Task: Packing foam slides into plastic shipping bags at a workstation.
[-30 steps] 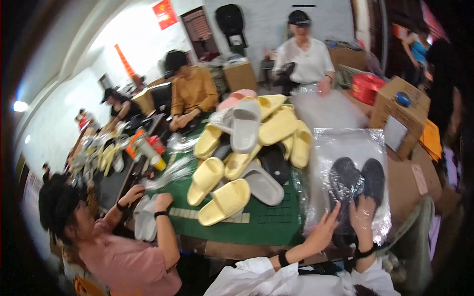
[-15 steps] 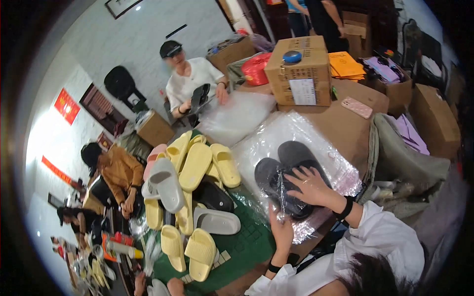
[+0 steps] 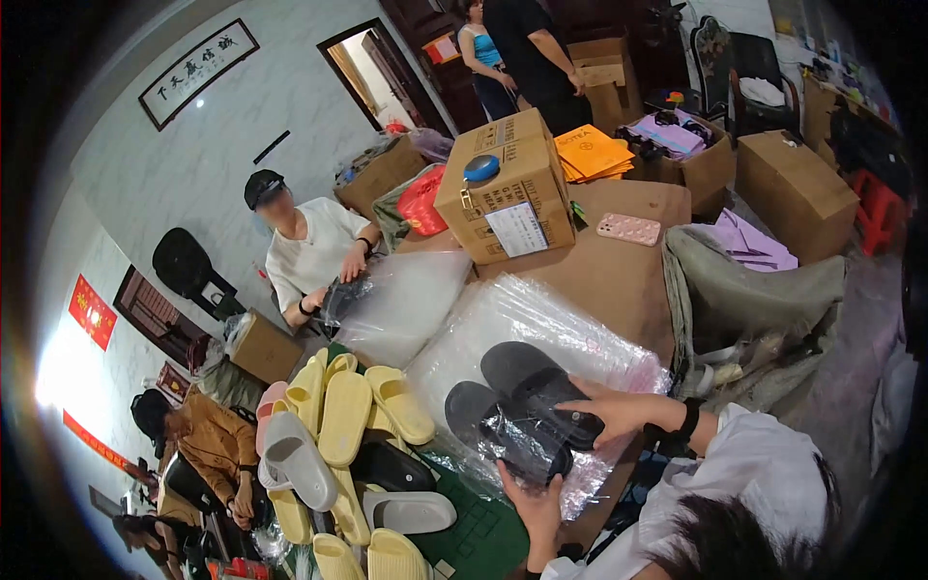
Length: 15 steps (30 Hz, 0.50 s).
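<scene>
Neither of my hands shows in this view. Closest to the lower edge are yellow slippers point(image 3: 398, 555), part of a heap with grey slippers point(image 3: 300, 460), a black slipper point(image 3: 391, 468) and a pink one. A grey slipper point(image 3: 411, 512) lies on its side at the heap's right, on the green mat point(image 3: 474, 527). To the right, a white-sleeved co-worker's hands point(image 3: 619, 411) touch a pair of dark slippers point(image 3: 527, 372), partly covered by clear plastic. The pair rests on a stack of clear plastic bags point(image 3: 580, 333).
Across the table, a person in white handles a dark slipper point(image 3: 346, 298) beside more clear bags point(image 3: 406, 304). A cardboard box point(image 3: 507, 188) carries a blue round object point(image 3: 481, 168). A pink phone point(image 3: 628, 228) lies right of it. Another person in brown point(image 3: 208, 435) sits left.
The view has swung, and my hands have left the lower edge. The co-worker's hands have spread to the sides of the dark slippers. The person across has lowered a dark slipper to the bags.
</scene>
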Each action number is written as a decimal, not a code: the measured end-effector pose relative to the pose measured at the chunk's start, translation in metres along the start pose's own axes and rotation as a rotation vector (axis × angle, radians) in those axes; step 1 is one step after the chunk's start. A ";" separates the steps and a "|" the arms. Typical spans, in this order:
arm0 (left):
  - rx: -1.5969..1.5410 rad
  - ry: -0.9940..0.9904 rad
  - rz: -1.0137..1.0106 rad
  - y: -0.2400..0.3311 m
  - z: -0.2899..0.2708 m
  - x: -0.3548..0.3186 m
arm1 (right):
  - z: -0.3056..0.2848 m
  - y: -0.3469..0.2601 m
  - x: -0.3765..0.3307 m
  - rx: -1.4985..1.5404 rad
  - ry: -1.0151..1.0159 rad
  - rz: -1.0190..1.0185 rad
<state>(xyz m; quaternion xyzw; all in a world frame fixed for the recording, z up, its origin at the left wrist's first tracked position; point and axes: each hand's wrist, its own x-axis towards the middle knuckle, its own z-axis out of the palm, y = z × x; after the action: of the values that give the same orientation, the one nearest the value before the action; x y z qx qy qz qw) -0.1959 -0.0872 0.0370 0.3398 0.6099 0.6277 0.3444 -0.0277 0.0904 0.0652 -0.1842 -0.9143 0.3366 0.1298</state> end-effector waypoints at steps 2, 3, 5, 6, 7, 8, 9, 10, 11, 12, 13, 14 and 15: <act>0.001 0.018 -0.048 0.020 0.010 -0.002 | 0.000 0.006 0.003 0.040 -0.028 0.020; 0.087 0.067 -0.082 0.021 0.012 -0.003 | 0.002 0.001 0.004 -0.084 -0.005 0.036; 0.170 0.119 -0.114 0.021 0.014 -0.002 | 0.003 -0.014 0.006 -0.114 0.050 0.105; 0.115 0.156 -0.143 0.020 0.013 -0.002 | 0.007 -0.018 0.007 -0.137 0.103 0.172; 0.060 0.193 -0.172 0.019 0.012 -0.002 | 0.013 -0.018 0.008 -0.138 0.100 0.166; 0.059 0.198 -0.170 0.016 0.012 -0.002 | 0.022 -0.016 0.010 -0.185 0.198 0.198; 0.079 0.173 -0.110 0.019 0.014 -0.001 | 0.027 -0.015 0.011 -0.233 0.298 0.231; 0.099 0.147 -0.050 0.025 0.017 0.000 | 0.030 -0.015 0.012 -0.235 0.298 0.228; 0.065 0.130 -0.137 0.035 0.021 -0.004 | 0.032 -0.016 0.013 -0.222 0.372 0.274; 0.063 0.132 -0.132 0.023 0.016 -0.002 | 0.031 -0.020 0.012 -0.211 0.449 0.316; 0.124 0.129 -0.051 -0.003 0.007 0.001 | 0.030 -0.026 0.014 -0.202 0.505 0.306; 0.182 0.118 0.027 -0.017 0.002 0.002 | 0.029 -0.029 0.015 -0.203 0.503 0.299; 0.103 0.153 -0.054 -0.013 0.006 0.002 | 0.027 -0.029 0.014 -0.196 0.433 0.247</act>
<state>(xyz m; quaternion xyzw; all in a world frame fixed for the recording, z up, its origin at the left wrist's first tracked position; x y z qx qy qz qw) -0.1917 -0.0825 0.0245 0.2913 0.6748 0.6102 0.2957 -0.0575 0.0606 0.0659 -0.3738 -0.8641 0.2123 0.2620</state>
